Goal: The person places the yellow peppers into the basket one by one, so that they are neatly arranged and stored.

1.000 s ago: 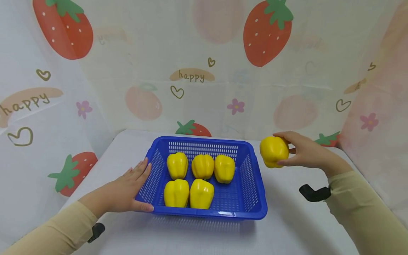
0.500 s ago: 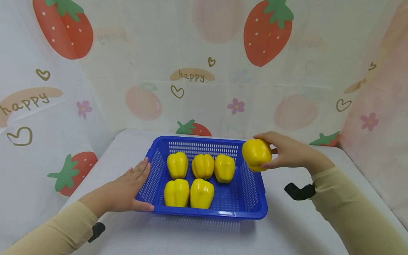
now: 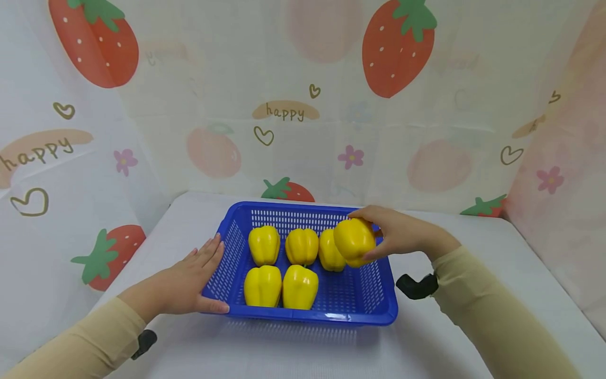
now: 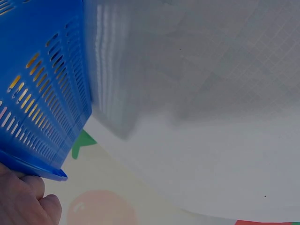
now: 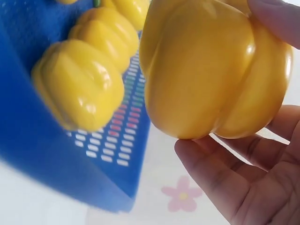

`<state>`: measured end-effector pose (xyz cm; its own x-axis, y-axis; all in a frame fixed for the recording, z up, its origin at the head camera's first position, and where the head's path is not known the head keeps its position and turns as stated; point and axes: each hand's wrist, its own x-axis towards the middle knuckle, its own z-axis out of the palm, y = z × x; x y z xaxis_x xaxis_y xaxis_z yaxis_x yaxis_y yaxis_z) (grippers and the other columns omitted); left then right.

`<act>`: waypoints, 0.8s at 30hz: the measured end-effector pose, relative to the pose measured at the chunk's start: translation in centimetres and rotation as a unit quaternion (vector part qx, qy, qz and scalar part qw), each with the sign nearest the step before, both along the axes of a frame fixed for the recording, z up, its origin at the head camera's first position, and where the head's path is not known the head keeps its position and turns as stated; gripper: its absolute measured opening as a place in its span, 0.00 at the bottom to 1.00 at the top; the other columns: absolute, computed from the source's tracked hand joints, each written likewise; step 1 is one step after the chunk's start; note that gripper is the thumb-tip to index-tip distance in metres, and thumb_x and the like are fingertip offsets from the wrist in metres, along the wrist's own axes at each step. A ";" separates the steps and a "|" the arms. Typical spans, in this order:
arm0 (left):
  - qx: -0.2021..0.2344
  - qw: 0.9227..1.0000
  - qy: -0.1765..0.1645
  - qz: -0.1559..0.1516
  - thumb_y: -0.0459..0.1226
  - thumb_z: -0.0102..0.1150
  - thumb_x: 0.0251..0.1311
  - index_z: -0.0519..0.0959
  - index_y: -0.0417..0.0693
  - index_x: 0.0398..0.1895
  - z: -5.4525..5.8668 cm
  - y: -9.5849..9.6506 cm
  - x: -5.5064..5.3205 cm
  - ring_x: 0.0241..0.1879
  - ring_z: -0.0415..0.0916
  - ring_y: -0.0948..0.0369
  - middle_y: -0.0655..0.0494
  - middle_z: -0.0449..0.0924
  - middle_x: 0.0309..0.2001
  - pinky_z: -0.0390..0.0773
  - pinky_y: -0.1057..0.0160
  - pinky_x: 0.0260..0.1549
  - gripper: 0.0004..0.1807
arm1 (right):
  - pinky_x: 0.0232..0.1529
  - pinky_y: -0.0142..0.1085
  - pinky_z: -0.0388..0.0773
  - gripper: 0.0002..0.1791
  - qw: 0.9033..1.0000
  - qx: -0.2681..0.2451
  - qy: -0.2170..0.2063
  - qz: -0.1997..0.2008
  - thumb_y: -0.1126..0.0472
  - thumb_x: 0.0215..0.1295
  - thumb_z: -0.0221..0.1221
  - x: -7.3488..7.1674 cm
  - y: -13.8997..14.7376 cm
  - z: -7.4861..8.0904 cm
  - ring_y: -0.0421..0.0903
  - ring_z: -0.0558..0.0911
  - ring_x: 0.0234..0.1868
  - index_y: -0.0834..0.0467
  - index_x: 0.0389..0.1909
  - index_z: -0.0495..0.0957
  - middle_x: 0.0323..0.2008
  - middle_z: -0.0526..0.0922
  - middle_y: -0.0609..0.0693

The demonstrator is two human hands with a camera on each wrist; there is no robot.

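Observation:
A blue plastic basket (image 3: 341, 317) with slotted walls holds several yellow bell peppers (image 3: 262, 286) in two rows. Over its right part, my right hand (image 3: 407, 231) grips another yellow bell pepper (image 3: 352, 241) between thumb and fingers, partly covering the back-right pepper (image 3: 329, 252) in the head view. The right wrist view shows the held pepper (image 5: 211, 70) close up, apart from the peppers (image 5: 79, 86) in the basket. My left hand (image 3: 182, 281) rests on the basket's left rim with fingers extended, its thumb on the front-left corner. Only part of this hand (image 4: 28, 199) appears in the left wrist view.
The basket stands on a white-covered table (image 3: 189, 347). Behind and at both sides hangs a cloth (image 3: 303, 68) printed with strawberries, flowers and hearts. Black wrist-worn pieces (image 3: 417, 287) stick out beside the sleeves.
My right hand has carried its bell pepper leftward and slightly down, from beside the basket to over its right part. The left hand and the basket have stayed in place.

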<state>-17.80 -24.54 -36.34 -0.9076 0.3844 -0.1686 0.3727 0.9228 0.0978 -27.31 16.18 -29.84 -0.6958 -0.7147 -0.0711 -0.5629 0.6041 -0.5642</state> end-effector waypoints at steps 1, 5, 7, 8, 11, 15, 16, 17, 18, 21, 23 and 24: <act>0.000 1.000 -0.001 0.000 0.77 0.44 0.34 0.39 0.38 0.71 0.0 0.0 0.0 0.70 0.36 0.47 0.43 0.31 0.72 0.45 0.44 0.64 0.69 | 0.53 0.44 0.73 0.45 1.000 0.006 -0.001 -0.001 0.49 0.43 0.71 0.0 -0.3 -0.1 0.46 0.70 0.52 0.55 0.63 0.61 0.54 0.69 0.48; 0.002 1.000 -0.002 0.002 0.77 0.45 0.35 0.39 0.38 0.71 0.0 0.0 0.0 0.70 0.36 0.47 0.43 0.30 0.72 0.45 0.43 0.64 0.69 | 0.54 0.43 0.73 0.47 0.999 0.031 -0.006 0.002 0.45 0.41 0.71 -0.3 -1.3 -1.0 0.45 0.70 0.52 0.52 0.63 0.62 0.56 0.69 0.47; 0.001 1.000 -0.003 0.002 0.76 0.45 0.35 0.39 0.38 0.71 0.0 -0.1 0.0 0.70 0.35 0.47 0.43 0.30 0.72 0.45 0.44 0.63 0.69 | 0.54 0.42 0.72 0.46 0.999 0.041 -0.010 0.007 0.45 0.40 0.71 -0.4 -1.9 -1.4 0.44 0.70 0.52 0.51 0.62 0.63 0.56 0.69 0.45; 0.001 1.000 -0.003 0.002 0.76 0.45 0.35 0.39 0.38 0.71 0.0 0.0 0.0 0.70 0.35 0.47 0.43 0.30 0.72 0.45 0.44 0.63 0.69 | 0.53 0.41 0.73 0.45 0.999 0.045 -0.012 0.011 0.44 0.41 0.71 -0.4 -2.1 -1.6 0.44 0.70 0.52 0.50 0.62 0.63 0.55 0.69 0.45; 0.002 1.000 -0.004 0.002 0.76 0.45 0.35 0.39 0.39 0.71 0.0 0.0 0.0 0.70 0.35 0.47 0.43 0.30 0.72 0.45 0.44 0.63 0.69 | 0.53 0.41 0.72 0.43 0.998 0.052 -0.022 0.019 0.47 0.42 0.71 -0.5 -2.8 -2.0 0.44 0.70 0.51 0.50 0.61 0.64 0.53 0.70 0.45; 0.003 1.000 -0.001 0.001 0.76 0.45 0.35 0.39 0.39 0.71 0.0 0.0 0.1 0.70 0.36 0.47 0.43 0.30 0.72 0.45 0.44 0.63 0.68 | 0.54 0.43 0.71 0.41 0.996 0.074 -0.039 0.018 0.50 0.43 0.71 -0.4 -3.4 -2.4 0.44 0.69 0.50 0.50 0.60 0.65 0.51 0.70 0.44; 0.003 1.000 -0.001 0.001 0.76 0.45 0.35 0.39 0.39 0.71 0.0 0.0 0.1 0.70 0.36 0.47 0.43 0.30 0.72 0.45 0.44 0.63 0.68 | 0.54 0.43 0.71 0.41 0.996 0.080 -0.046 0.018 0.50 0.43 0.71 -0.4 -3.6 -2.5 0.44 0.69 0.51 0.50 0.60 0.65 0.51 0.70 0.44; 0.004 1.000 -0.001 0.002 0.76 0.45 0.35 0.39 0.39 0.71 0.0 0.0 0.0 0.70 0.36 0.47 0.43 0.31 0.72 0.45 0.44 0.63 0.68 | 0.54 0.43 0.71 0.41 0.995 0.087 -0.053 0.018 0.51 0.43 0.71 -0.4 -3.7 -2.7 0.44 0.69 0.51 0.50 0.60 0.65 0.51 0.70 0.44; 0.003 1.000 0.000 0.002 0.76 0.45 0.35 0.39 0.39 0.71 0.0 0.0 0.1 0.70 0.36 0.47 0.43 0.31 0.72 0.45 0.44 0.63 0.68 | 0.54 0.43 0.71 0.41 0.994 0.093 -0.060 0.019 0.51 0.43 0.71 -0.3 -3.8 -2.8 0.44 0.69 0.51 0.50 0.60 0.65 0.51 0.70 0.43; 0.003 1.000 0.000 0.003 0.76 0.45 0.35 0.40 0.39 0.71 -0.1 0.0 0.0 0.70 0.36 0.47 0.43 0.30 0.72 0.45 0.44 0.63 0.68 | 0.54 0.41 0.71 0.41 0.991 0.109 -0.080 0.019 0.53 0.42 0.72 -0.2 -4.3 -3.1 0.43 0.69 0.50 0.49 0.59 0.65 0.50 0.70 0.42; 0.004 1.000 0.001 0.003 0.76 0.45 0.35 0.40 0.39 0.71 -0.1 0.0 0.1 0.70 0.36 0.47 0.43 0.30 0.72 0.45 0.44 0.63 0.68 | 0.54 0.41 0.71 0.41 0.989 0.114 -0.094 0.017 0.55 0.41 0.72 0.0 -4.5 -3.2 0.43 0.69 0.50 0.48 0.59 0.66 0.49 0.71 0.41; 0.004 1.000 0.001 0.003 0.76 0.45 0.35 0.40 0.39 0.71 -0.1 0.0 0.1 0.70 0.36 0.47 0.43 0.30 0.72 0.46 0.44 0.63 0.68 | 0.54 0.41 0.71 0.41 0.988 0.119 -0.098 0.016 0.55 0.40 0.73 0.0 -4.6 -3.3 0.43 0.69 0.50 0.47 0.59 0.66 0.49 0.71 0.40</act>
